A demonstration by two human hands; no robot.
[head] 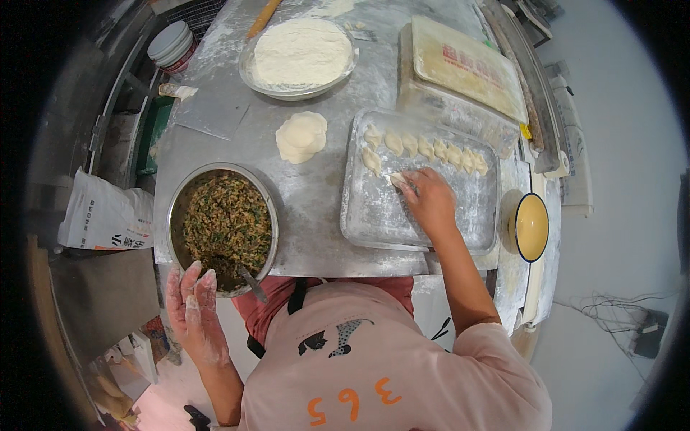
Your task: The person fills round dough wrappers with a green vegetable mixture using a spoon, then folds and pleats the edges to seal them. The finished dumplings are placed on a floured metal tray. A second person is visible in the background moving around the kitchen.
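Note:
Over the floured metal tray (372,226), my right hand (432,202) pinches a folded dumpling (398,179) between thumb and fingers, low over the tray floor or touching it. Several finished dumplings (426,149) sit in a row along the tray's far side, and another (371,160) lies just left of my hand. My left hand (197,318), dusted with flour, is raised with fingers apart at the near rim of a steel bowl (272,215). Chopped filling (226,221) with green bits fills that bowl, and a spoon (252,284) leans in it. Round dough wrappers (302,137) lie stacked between bowl and tray.
A bowl of flour (302,54) stands at the back, near a wooden rolling pin (263,19). Behind the tray is a lidded plastic box (466,67). A yellow bowl (531,227) sits right of the tray. A flat scraper-like sheet (210,116) lies at left.

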